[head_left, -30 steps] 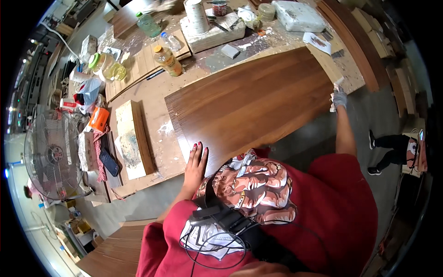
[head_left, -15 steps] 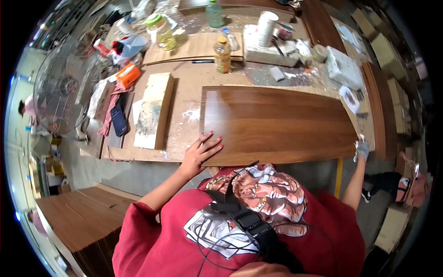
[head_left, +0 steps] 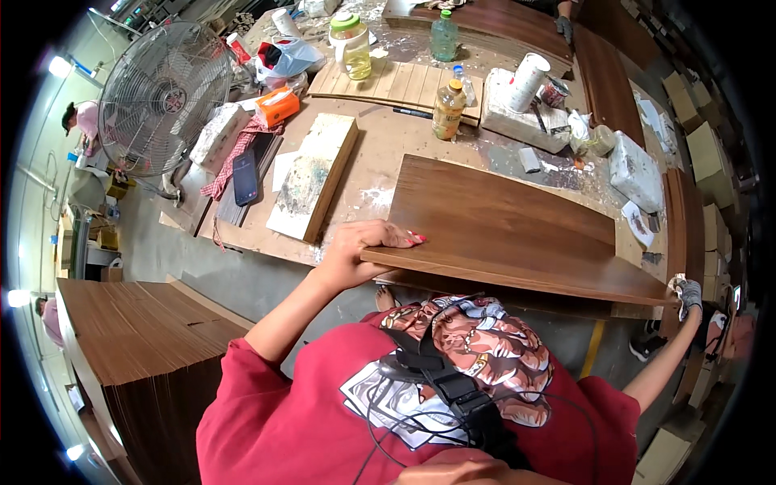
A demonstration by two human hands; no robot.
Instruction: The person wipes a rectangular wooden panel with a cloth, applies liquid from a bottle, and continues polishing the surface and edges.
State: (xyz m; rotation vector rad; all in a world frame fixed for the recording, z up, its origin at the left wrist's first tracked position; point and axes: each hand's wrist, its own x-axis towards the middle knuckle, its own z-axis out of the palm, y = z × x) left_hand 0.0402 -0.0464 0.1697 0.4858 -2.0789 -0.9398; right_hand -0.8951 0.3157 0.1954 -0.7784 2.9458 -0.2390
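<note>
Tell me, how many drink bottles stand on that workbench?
3, maybe more hidden in the clutter: a green bottle at the far edge, an amber-filled bottle with an orange cap mid-bench, and a small clear bottle just behind it.

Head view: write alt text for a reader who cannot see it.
A person in a red shirt grips a long dark brown wooden board at both ends, bare left hand and grey-gloved right hand, over a cluttered workbench with a yellow drink bottle; a metal fan stands left.
</note>
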